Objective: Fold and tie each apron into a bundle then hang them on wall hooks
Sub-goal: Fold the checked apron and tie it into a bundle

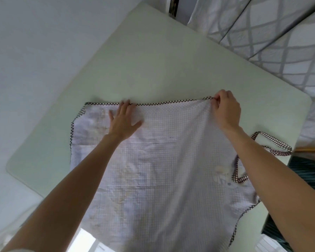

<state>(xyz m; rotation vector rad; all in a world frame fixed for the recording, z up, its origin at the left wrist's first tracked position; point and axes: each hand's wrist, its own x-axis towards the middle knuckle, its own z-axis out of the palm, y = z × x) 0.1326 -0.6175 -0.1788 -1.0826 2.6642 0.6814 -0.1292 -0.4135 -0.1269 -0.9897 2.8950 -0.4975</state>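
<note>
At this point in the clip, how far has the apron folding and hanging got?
Done: the pale checked apron with dark gingham trim lies spread on the white table. In hand: the left hand presses flat near the far edge while the right hand pinches the far right corner, apparently smoothing or starting a fold. Left: no fold or tie shows; the gingham strap lies loose, and no wall hooks are in view.

Under my palms the apron is thin, matt woven cloth, faintly checked and creased, edged in darker gingham trim. The table beneath looks smooth, pale plastic with a dull sheen.
</note>
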